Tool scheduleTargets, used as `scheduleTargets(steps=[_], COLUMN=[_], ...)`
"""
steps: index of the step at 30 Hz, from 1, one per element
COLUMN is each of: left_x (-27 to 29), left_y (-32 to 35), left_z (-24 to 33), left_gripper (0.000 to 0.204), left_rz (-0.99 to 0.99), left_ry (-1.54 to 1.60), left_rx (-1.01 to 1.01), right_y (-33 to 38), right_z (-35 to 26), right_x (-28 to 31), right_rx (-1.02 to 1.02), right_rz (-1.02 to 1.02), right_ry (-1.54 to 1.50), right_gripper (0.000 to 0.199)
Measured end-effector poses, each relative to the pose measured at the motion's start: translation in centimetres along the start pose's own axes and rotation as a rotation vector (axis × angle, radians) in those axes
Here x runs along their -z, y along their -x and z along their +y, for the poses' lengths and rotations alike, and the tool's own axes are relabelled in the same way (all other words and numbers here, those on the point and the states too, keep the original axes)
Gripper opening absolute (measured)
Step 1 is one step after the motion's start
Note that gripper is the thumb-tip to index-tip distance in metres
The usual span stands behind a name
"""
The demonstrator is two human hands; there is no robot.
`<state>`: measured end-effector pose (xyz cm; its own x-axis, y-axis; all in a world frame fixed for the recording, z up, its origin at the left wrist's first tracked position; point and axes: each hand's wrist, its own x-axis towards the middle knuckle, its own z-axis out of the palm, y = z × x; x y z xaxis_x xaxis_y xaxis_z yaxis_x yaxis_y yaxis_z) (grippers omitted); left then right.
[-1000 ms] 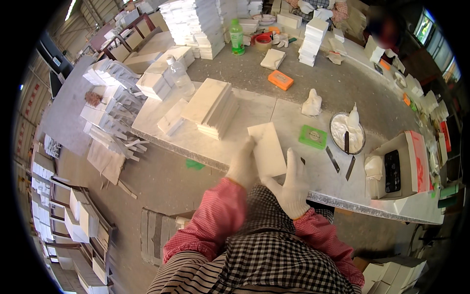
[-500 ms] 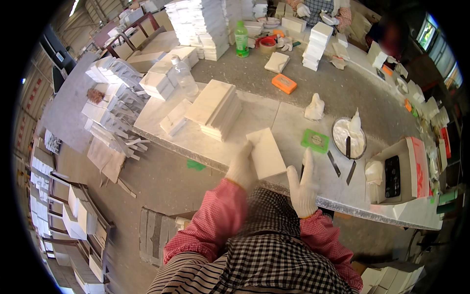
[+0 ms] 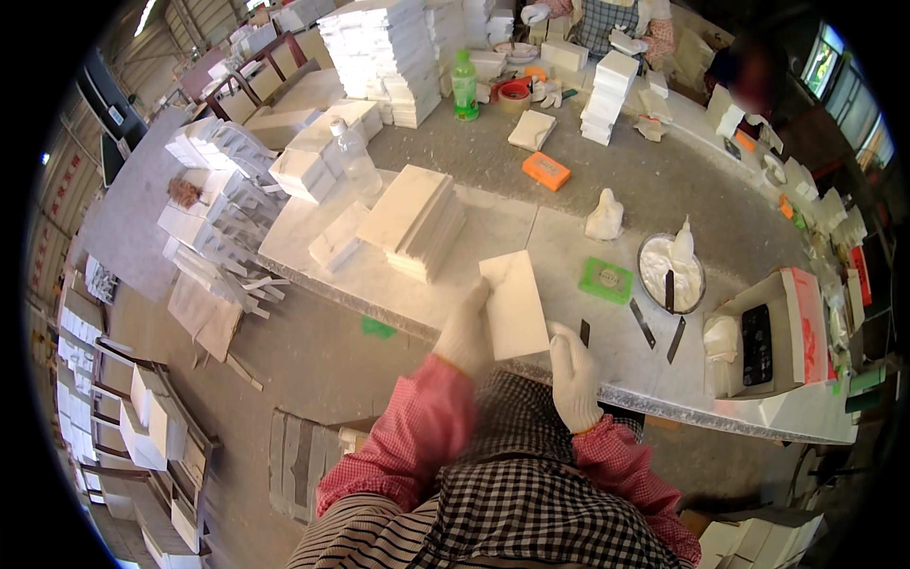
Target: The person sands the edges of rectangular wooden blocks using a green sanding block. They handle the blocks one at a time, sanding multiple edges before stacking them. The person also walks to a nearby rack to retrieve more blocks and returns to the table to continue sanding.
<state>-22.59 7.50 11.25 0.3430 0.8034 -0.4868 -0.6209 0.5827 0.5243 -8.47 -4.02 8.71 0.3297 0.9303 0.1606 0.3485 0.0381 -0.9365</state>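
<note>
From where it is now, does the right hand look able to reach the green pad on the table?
Probably yes: the right hand sits just below the green pad, with only bare table between.

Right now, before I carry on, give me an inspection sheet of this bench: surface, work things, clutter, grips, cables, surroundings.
Surface: grey-white workbench, dusty, crowded.
Job's things: flat white slab lying at the near bench edge; stack of similar slabs to its left.
Clutter: bowl of white paste, green pad, dark scraper blades, orange block, green bottle, open carton.
Grips: left hand, gloved, gripping the slab's left edge; right hand, gloved, at the slab's lower right corner, contact unclear.
Cables: nothing seen.
Surroundings: tall white stacks at the far side, another person beyond, wooden racks on the floor.
</note>
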Motion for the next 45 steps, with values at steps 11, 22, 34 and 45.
scheduleTargets(steps=[11, 22, 34, 45], left_x=[0.8, -1.8, -2.4, 2.4], left_y=[0.7, 3.6, 0.9, -4.9], left_z=[0.8, 1.4, 16.5, 24.1], left_gripper=[0.045, 0.046, 0.035, 0.047], left_rz=[-0.086, -0.112, 0.112, 0.294], left_ry=[-0.075, -0.685, -1.352, -1.543], left_rx=[0.058, -0.219, -0.726, -0.572], right_y=[0.0, -0.9, 0.1, 0.1], right_z=[-0.8, -1.9, 3.2, 2.0], right_x=[0.1, -0.3, -0.7, -0.6], right_rx=[-0.328, -0.087, -0.041, 0.037], right_rz=[-0.297, -0.175, -0.319, -0.317], right_ry=[-0.273, -0.158, -0.005, 0.126], right_gripper=[0.037, 0.031, 0.030, 0.029])
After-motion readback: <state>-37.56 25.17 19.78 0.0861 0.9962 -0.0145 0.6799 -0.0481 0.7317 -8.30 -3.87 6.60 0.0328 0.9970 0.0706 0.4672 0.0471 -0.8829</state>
